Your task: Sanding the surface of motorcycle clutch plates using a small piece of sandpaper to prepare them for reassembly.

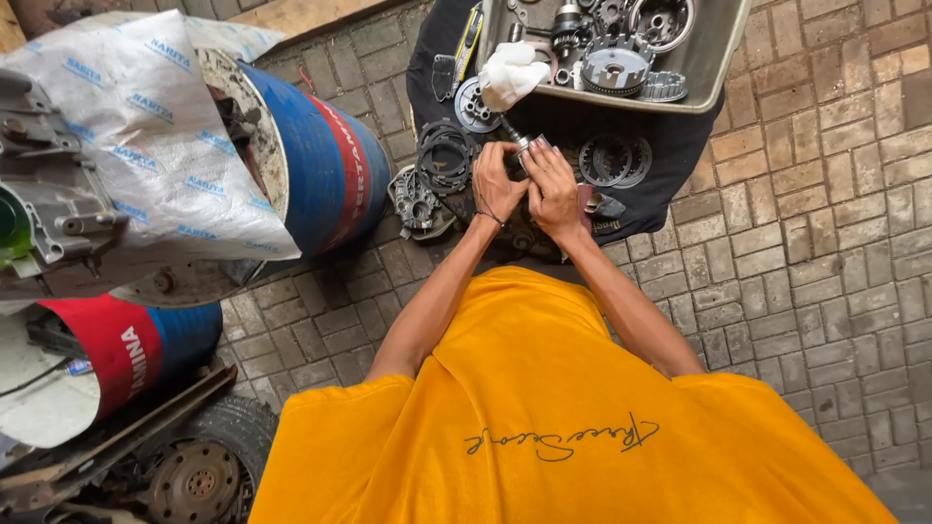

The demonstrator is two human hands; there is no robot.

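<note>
While both hands point(527, 182) clasp it, metal part point(525, 148) sits between fingertips.

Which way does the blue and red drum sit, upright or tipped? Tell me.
Tipped: the blue and red drum lies on its side on the brick floor, open end facing left.

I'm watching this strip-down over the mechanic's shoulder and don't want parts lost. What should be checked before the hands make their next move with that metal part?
1. Both hands on the part: ok. The left hand and right hand grip the small metal part together.
2. Part over the dark cloth, not bare brick: ok.
3. Clutch rings lying clear of the hands: ok, they sit to the left hand's side.
4. Tray fully on the cloth: cannot tell, its far end is cut off.
5. White rag within reach: ok, it hangs over the tray's near corner.
6. Grip firmness: cannot tell.
</note>
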